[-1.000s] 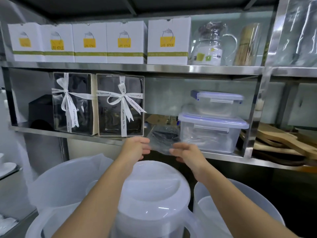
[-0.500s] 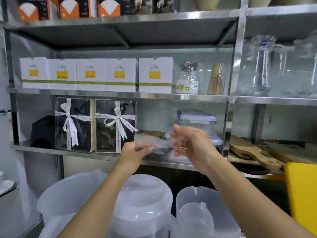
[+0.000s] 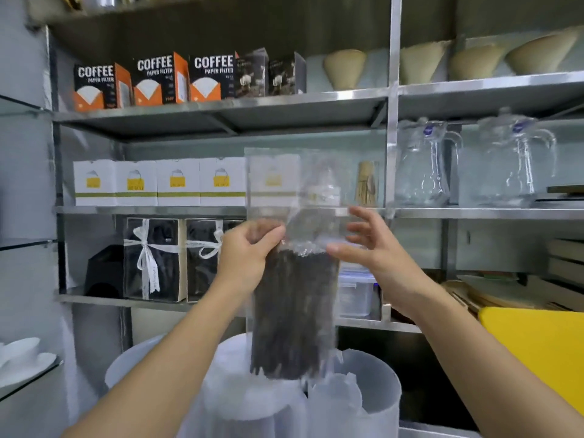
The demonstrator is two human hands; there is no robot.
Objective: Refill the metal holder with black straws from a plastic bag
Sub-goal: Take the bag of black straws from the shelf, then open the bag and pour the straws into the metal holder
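Observation:
A clear plastic bag [image 3: 284,191] hangs upright in front of the shelves, its lower half filled with black straws [image 3: 294,311]. My left hand [image 3: 249,251] pinches the bag at its left side, just above the straws. To the right of the bag is my right hand [image 3: 363,245], fingers spread, its thumb touching the plastic near the top of the straws. No metal holder is in view.
Steel shelving [image 3: 221,211] carries coffee filter boxes [image 3: 161,79], white boxes [image 3: 158,183], ribboned gift boxes [image 3: 151,257], glass jugs [image 3: 423,162] and lidded plastic tubs [image 3: 357,292]. White plastic pitchers [image 3: 246,406] stand just below the bag. A yellow object [image 3: 537,349] is at the right.
The bag came off the lower shelf and now hangs raised and upright in front of me. The view has tilted upward. My right hand has let go and spread.

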